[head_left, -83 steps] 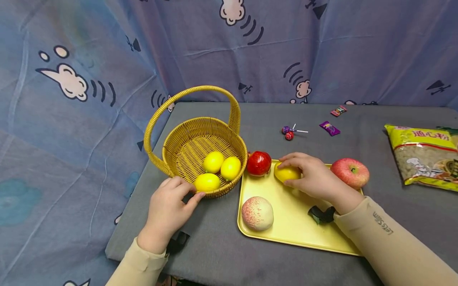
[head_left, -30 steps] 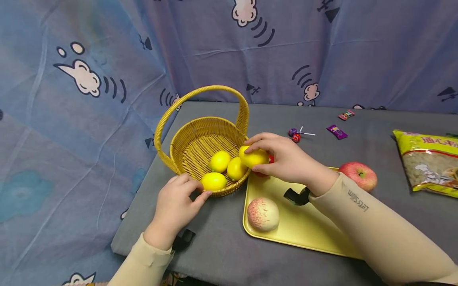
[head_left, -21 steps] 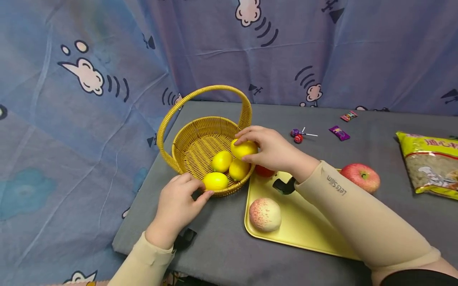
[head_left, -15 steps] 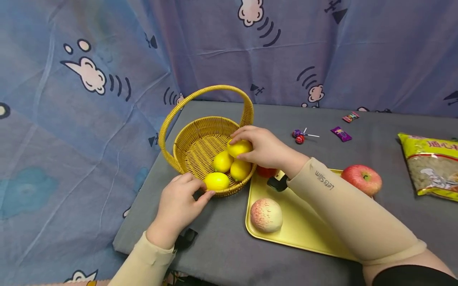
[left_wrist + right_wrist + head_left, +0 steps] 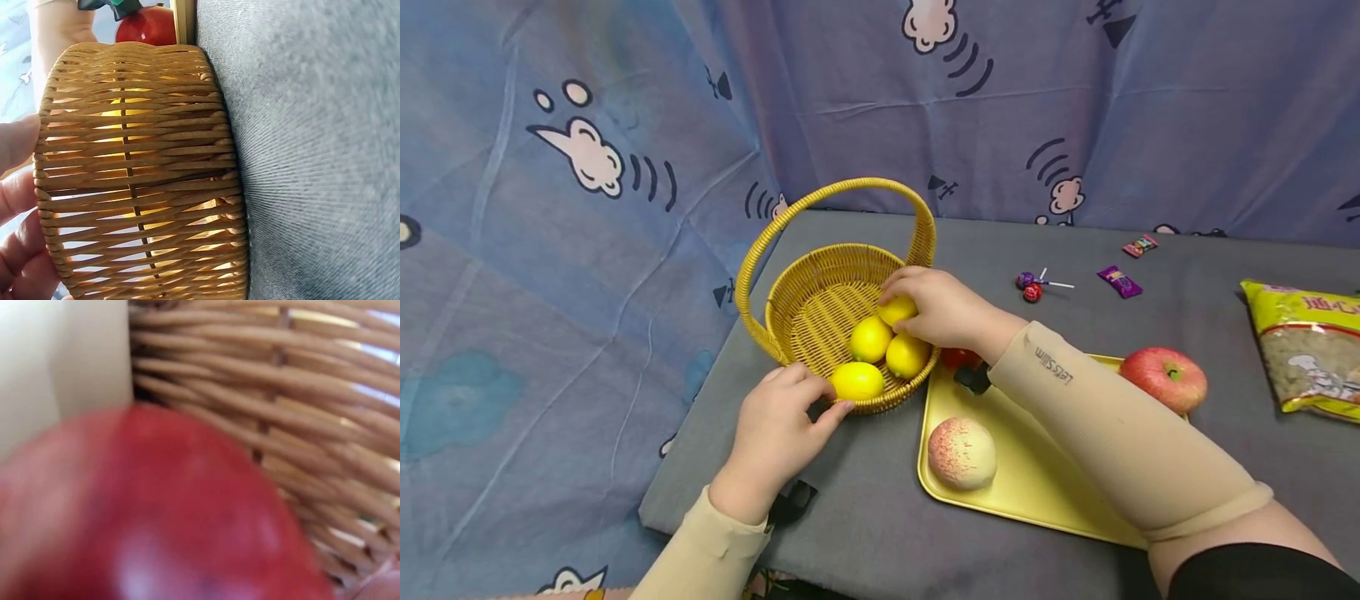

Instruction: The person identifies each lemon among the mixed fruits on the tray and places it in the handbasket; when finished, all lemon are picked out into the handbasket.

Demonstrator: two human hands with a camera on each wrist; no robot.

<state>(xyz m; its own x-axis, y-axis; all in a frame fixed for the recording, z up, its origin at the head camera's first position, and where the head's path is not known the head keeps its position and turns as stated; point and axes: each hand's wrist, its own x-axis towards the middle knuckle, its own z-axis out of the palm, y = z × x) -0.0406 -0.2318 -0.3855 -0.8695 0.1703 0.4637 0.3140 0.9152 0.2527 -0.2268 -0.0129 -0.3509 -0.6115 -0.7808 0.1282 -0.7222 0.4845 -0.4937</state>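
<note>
My left hand [image 5: 782,429] grips the near rim of a yellow wicker basket [image 5: 827,267] with a tall arched handle. In the left wrist view its fingers lie at the rim, beside the woven wall. Inside the basket, my right hand [image 5: 947,308] holds a lemon [image 5: 898,310] low against the others. Three more lemons [image 5: 857,382] lie on the basket's near side. Right of the basket a red fruit [image 5: 181,506], possibly a pomegranate, fills much of the right wrist view. The right hand and wrist partly hide it in the head view.
A yellow tray [image 5: 1037,492] bears a peach [image 5: 962,453] and a red apple [image 5: 1163,379], with the right forearm across it. Farther back lie lollipops [image 5: 1030,285] and wrapped candies [image 5: 1120,282]. A bag of pasta [image 5: 1307,350] lies at right. A patterned cloth [image 5: 850,100] hangs behind.
My right hand has carried a lemon leftward from the tray, over the red fruit, and down into the basket. My left hand stays on the rim. The head view has shifted slightly.
</note>
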